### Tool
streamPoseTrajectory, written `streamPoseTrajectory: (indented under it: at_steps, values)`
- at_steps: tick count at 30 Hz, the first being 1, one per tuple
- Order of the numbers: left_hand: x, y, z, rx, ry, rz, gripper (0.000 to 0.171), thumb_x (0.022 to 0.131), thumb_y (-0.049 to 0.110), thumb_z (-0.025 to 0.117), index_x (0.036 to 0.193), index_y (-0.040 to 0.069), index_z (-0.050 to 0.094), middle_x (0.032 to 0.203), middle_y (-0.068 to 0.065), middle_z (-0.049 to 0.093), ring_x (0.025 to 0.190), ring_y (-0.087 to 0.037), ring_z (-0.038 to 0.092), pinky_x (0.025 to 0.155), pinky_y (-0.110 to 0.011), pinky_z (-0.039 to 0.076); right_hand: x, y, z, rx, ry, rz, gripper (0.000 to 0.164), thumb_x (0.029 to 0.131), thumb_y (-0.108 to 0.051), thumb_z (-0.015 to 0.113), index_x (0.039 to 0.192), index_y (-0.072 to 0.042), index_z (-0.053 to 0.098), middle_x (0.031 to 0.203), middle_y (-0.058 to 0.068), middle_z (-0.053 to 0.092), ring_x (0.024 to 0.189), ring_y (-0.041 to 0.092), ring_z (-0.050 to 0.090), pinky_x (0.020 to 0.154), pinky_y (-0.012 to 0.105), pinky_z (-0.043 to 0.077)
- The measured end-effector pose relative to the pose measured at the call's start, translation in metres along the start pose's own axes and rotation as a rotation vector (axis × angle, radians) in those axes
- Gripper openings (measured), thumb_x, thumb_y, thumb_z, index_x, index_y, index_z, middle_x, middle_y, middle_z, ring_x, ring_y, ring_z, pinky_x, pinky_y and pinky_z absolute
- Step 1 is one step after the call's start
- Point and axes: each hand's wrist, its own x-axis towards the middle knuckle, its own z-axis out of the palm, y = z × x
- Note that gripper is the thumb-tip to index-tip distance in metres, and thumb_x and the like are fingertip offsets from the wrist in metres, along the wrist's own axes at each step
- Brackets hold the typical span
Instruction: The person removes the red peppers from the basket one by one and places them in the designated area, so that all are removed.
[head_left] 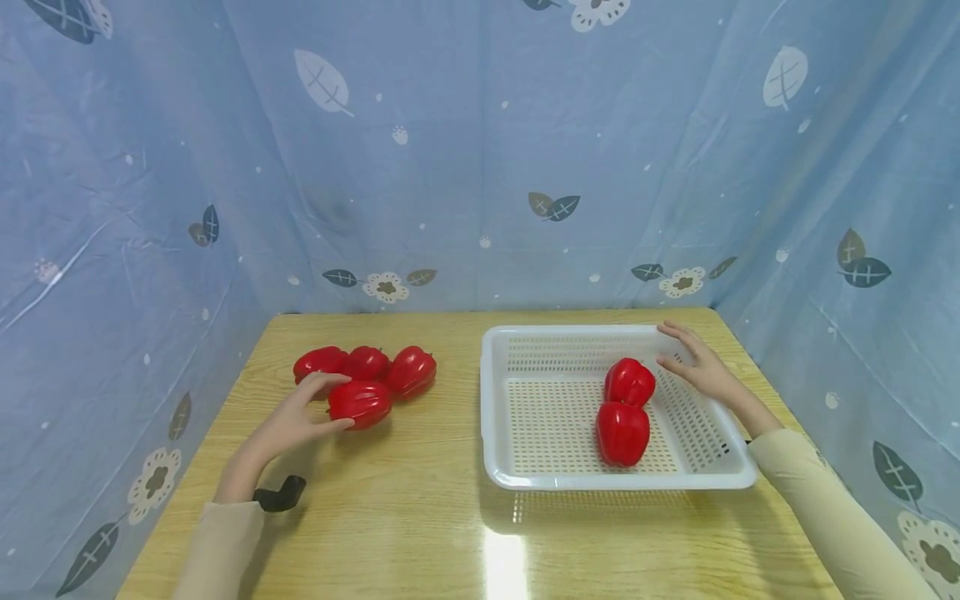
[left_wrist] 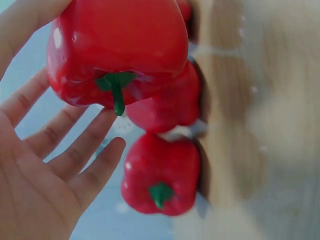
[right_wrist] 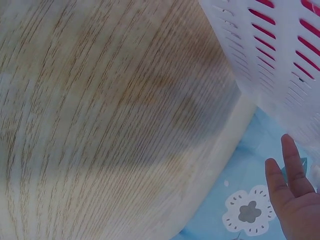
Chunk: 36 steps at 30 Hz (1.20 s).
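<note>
- The white basket was set on the wooden table with its long side running left to right, its open top presumably turned up so that either hand could reach in.
- In its right half, a near basket pepper and a far basket pepper were laid touching, one behind the other.
- By the left hand, the held pepper was pinched between thumb and fingers across its sides, probably because its girth was more easily spanned than its length. From the shadow under it, it was judged to be raised slightly, just in front of three others.
- Its long axis was laid roughly left to right; the green stem was pointed back at the palm and wrist, the blunt end towards the basket.
- The right hand was spread at the basket's right rim, nothing gripped, perhaps placed for steadying; whether the rim was touched could not be told.
- Farther back, the left pepper, middle pepper and right pepper were clustered.
- Behind everything, a blue curtain was hung.
</note>
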Motion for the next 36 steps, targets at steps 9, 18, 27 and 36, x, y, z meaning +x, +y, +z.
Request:
streamPoseTrajectory:
  at_steps: [9,18,27,36]
  values:
    - [-0.016,-0.025,-0.009,-0.006,0.031,-0.016,0.065,0.076,0.036,0.075,0.128,0.01,0.048,0.127,-0.01,0.048,0.118,-0.033,0.043,0.097,-0.055,0.039,-0.004,-0.015,0.0,-0.002,-0.006,0.007,0.058,0.087,-0.001,0.06,0.138,0.007,0.033,0.145,0.033,0.016,0.13,0.055,0.014,0.091,0.076,0.019]
    - [-0.027,-0.044,-0.014,0.014,0.062,-0.044,0.063,0.076,0.031,0.076,0.127,0.005,0.048,0.126,-0.014,0.049,0.115,-0.034,0.045,0.094,-0.056,0.04,-0.005,-0.017,-0.001,-0.007,0.003,0.006,0.058,0.086,-0.002,0.06,0.137,0.007,0.033,0.145,0.033,0.017,0.13,0.055,0.015,0.092,0.076,0.019]
    - [-0.03,-0.053,-0.015,0.001,0.052,-0.043,0.063,0.078,0.032,0.074,0.128,0.007,0.047,0.126,-0.015,0.048,0.116,-0.036,0.044,0.093,-0.058,0.039,-0.004,-0.014,-0.001,-0.01,0.005,0.008,0.058,0.086,-0.001,0.06,0.137,0.008,0.033,0.145,0.034,0.017,0.13,0.056,0.015,0.092,0.076,0.018]
    - [-0.029,-0.05,-0.018,0.034,0.024,-0.058,0.063,0.081,0.034,0.071,0.131,0.006,0.044,0.13,-0.017,0.045,0.113,-0.039,0.046,0.093,-0.058,0.038,0.003,0.025,0.001,-0.021,0.0,0.033,0.063,0.088,-0.013,0.062,0.142,-0.005,0.031,0.15,0.024,0.015,0.134,0.05,0.014,0.093,0.075,0.02]
